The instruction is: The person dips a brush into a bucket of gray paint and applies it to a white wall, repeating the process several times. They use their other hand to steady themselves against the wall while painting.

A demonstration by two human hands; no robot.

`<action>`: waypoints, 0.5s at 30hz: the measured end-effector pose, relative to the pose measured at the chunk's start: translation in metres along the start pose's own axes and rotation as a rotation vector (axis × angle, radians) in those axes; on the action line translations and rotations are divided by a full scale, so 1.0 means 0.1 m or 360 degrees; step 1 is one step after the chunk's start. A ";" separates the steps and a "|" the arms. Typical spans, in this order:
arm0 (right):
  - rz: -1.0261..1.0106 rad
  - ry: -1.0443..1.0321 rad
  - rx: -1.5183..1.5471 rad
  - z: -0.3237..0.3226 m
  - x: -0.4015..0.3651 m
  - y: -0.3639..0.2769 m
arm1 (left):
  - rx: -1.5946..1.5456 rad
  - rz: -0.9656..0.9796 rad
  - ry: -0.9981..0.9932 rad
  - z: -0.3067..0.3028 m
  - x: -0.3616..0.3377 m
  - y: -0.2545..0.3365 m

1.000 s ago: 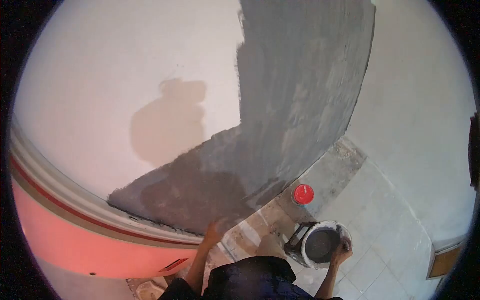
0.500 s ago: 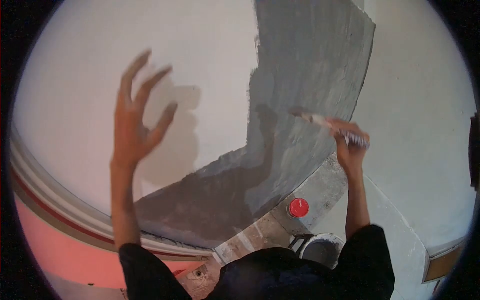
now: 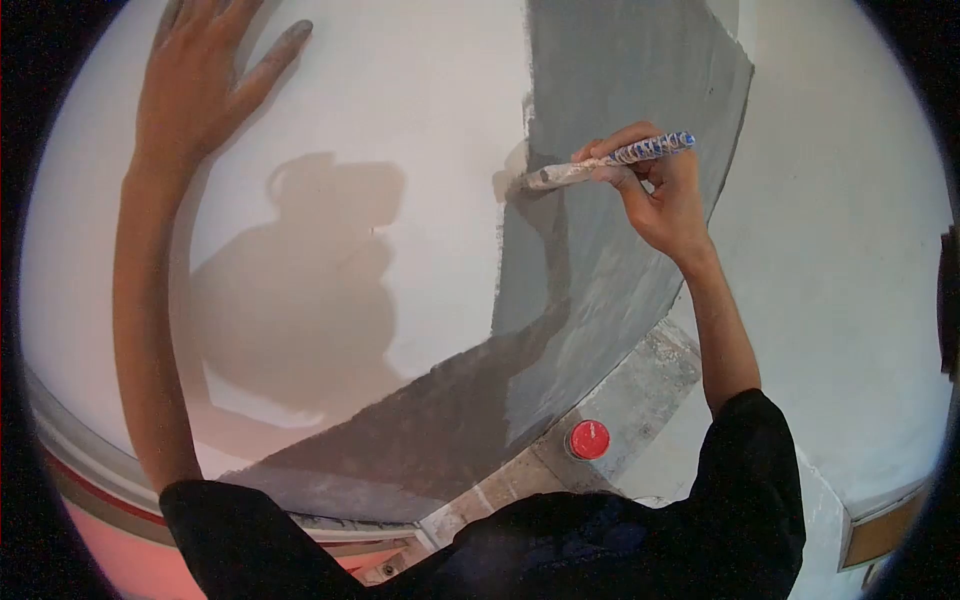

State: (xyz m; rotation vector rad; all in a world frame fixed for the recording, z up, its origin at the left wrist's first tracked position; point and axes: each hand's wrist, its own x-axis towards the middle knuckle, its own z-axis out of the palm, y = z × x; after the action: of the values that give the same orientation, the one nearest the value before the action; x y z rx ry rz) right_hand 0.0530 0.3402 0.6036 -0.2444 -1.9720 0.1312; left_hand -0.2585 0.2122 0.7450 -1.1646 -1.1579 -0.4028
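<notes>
My right hand [image 3: 655, 190] grips a paintbrush [image 3: 565, 174] with a blue-and-white patterned handle pointing up to the right. The bristles meet the wall at the border between the grey paint [image 3: 625, 90] and the white wall area [image 3: 430, 110]. My left hand [image 3: 205, 85] lies against the white surface at the upper left, thumb spread out, holding nothing; its fingertips are partly cut off by the frame's top. Grey smudges show on its thumb.
A jar with a red lid [image 3: 590, 439] stands on the floor ledge [image 3: 640, 395] below the painted wall. Curved trim [image 3: 75, 430] runs along the lower left. A brown panel [image 3: 884, 530] is at the lower right.
My left hand has moved up and left onto the white surface. My right hand has brought the brush up and left to the paint border. The bucket by my body is now hidden.
</notes>
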 end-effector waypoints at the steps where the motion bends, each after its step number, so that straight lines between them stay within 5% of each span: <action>1: -0.0013 -0.0030 -0.0035 0.01 0.01 0.03 | 0.0021 0.0002 0.0008 0.01 -0.01 -0.01; 5: -0.0131 -0.0032 -0.0095 0.08 0.12 0.14 | 0.0139 0.0418 0.0410 0.90 0.10 -0.54; 15: -0.0594 0.0286 -0.0115 -0.30 0.34 0.12 | 0.0104 0.0489 0.0217 0.41 -0.01 -0.49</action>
State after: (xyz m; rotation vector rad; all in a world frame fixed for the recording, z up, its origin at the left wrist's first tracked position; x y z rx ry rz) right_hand 0.0687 0.3592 0.6438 0.0663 -1.8107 -0.1975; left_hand -0.3167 0.2278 0.7658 -1.2157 -0.8514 -0.2038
